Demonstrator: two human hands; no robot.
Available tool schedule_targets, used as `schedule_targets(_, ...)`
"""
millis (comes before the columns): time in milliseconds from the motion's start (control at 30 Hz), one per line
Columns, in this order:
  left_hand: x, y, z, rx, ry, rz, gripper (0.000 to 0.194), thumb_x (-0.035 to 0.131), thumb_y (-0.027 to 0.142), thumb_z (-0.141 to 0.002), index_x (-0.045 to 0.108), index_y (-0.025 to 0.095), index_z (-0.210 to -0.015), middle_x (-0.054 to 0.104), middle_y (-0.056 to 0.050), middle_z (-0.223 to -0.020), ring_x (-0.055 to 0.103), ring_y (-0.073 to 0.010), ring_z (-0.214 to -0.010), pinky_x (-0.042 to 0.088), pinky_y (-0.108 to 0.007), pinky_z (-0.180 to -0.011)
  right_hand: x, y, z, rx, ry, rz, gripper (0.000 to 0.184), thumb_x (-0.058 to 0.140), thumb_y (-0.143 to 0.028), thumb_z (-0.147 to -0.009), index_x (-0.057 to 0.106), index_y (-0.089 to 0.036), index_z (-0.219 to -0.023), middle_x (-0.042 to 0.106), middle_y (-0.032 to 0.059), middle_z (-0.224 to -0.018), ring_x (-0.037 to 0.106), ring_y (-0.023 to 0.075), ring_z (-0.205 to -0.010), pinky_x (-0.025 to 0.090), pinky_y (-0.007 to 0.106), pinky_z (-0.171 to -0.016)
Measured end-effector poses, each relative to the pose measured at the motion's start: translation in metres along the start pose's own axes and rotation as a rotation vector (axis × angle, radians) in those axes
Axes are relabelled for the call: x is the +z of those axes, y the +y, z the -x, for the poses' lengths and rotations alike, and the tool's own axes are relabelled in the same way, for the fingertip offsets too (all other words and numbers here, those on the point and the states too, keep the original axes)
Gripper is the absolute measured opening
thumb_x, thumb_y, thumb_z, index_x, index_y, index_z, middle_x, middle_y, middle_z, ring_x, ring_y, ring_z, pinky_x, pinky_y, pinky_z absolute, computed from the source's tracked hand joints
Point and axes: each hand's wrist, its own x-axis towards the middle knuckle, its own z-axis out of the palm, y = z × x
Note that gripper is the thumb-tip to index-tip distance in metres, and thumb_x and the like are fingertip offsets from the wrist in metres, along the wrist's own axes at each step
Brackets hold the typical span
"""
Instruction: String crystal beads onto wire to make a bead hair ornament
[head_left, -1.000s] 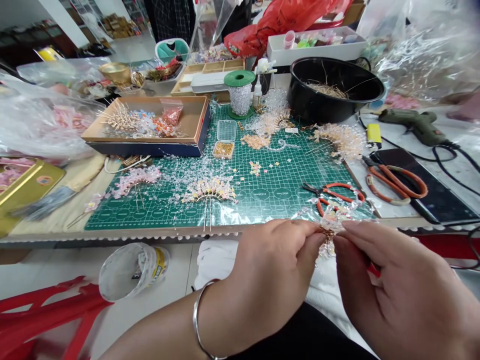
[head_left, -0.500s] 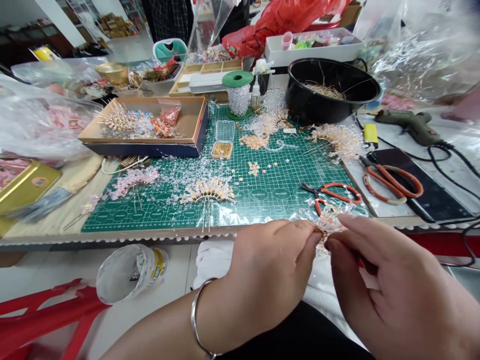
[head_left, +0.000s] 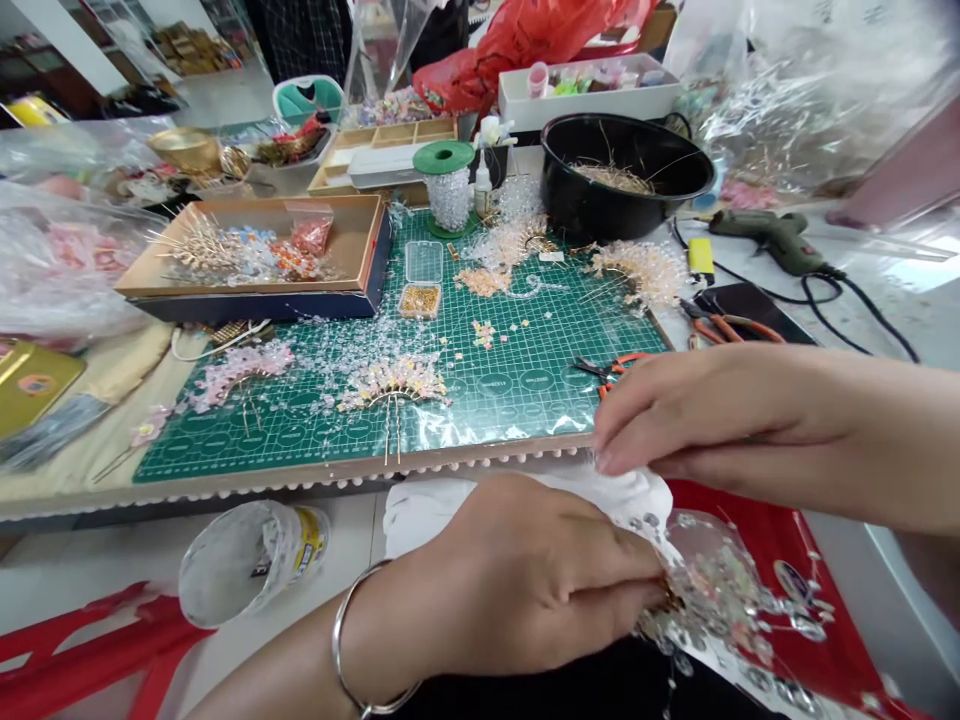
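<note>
My left hand, with a silver bangle at the wrist, pinches the copper-coloured base of a beaded hair ornament. Clear and pale beads on the ornament spread to the right, low over my lap. Above it, my right hand is closed, fingertips together near the table edge; whatever they hold is too fine to make out. Orange-handled pliers lie partly hidden behind that hand. On the green cutting mat rest a pale flowered hair comb and a pink one.
A bead spool, a small box of gold beads and loose beads sit on the mat. Around it are a cardboard box, a black basin, a glue gun and a phone. Below stands a white bucket.
My hands have moved apart. The left hand has lowered with the ornament, while the right has swung up towards the table edge, now covering part of the pliers. The view has shifted right.
</note>
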Motion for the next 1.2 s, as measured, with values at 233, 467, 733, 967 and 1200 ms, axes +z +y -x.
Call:
schedule_targets(233,-0.001,0.001,-0.004,-0.039,0.011,0.32,0.019,0.061,0.021,-0.093,0.077,0.01,-0.092,0.076,-0.01,-0.09,0.07,-0.0144,-0.081,0.051,-0.019,-0.073,0.027,0.021,-0.016,-0.284,-0.185,-0.461,0.023,0.064,-0.002,-0.089,0.074,-0.014,-0.106,0.069,0.0073,-0.106,0.066,0.0116,-0.099,0.053,0.021,-0.087)
schedule_targets(467,0.002,0.002,-0.011,-0.152,-0.04,0.494,0.019,0.062,0.02,-0.092,0.078,0.009,-0.09,0.074,-0.008,-0.078,0.063,-0.0113,-0.068,0.046,-0.018,-0.063,0.055,0.041,0.002,-0.305,-0.003,-0.695,0.023,0.073,-0.009,-0.086,0.075,-0.019,-0.106,0.062,0.0057,-0.104,0.063,0.014,-0.093,0.052,0.027,-0.083)
schedule_targets(733,0.004,0.005,-0.015,-0.24,-0.047,0.552,0.024,0.06,0.025,-0.093,0.078,0.009,-0.09,0.074,-0.007,-0.08,0.06,-0.0102,-0.068,0.044,-0.018,-0.062,0.07,0.049,0.01,-0.3,0.102,-0.761,0.013,0.072,-0.021,-0.09,0.075,-0.019,-0.103,0.062,0.004,-0.104,0.062,0.0125,-0.093,0.05,0.025,-0.082)
schedule_targets(967,0.007,0.009,-0.013,-0.292,-0.061,0.527,0.027,0.06,0.031,-0.094,0.078,0.012,-0.088,0.071,-0.003,-0.072,0.057,-0.0086,-0.061,0.042,-0.017,-0.059,0.081,0.051,0.02,-0.257,0.162,-0.739,0.009,0.072,-0.025,-0.09,0.074,-0.025,-0.099,0.059,0.0039,-0.112,0.058,0.0167,-0.101,0.046,0.031,-0.089)
schedule_targets(1200,0.009,0.009,-0.012,-0.237,0.097,0.235,0.024,0.058,0.03,-0.097,0.075,0.015,-0.091,0.07,-0.002,-0.071,0.059,-0.0106,-0.063,0.042,-0.02,-0.062,0.087,0.042,0.028,-0.142,0.263,-0.692,0.011,0.062,-0.031,-0.096,0.064,-0.021,-0.092,0.057,0.002,-0.093,0.056,0.0137,-0.083,0.047,0.027,-0.075)
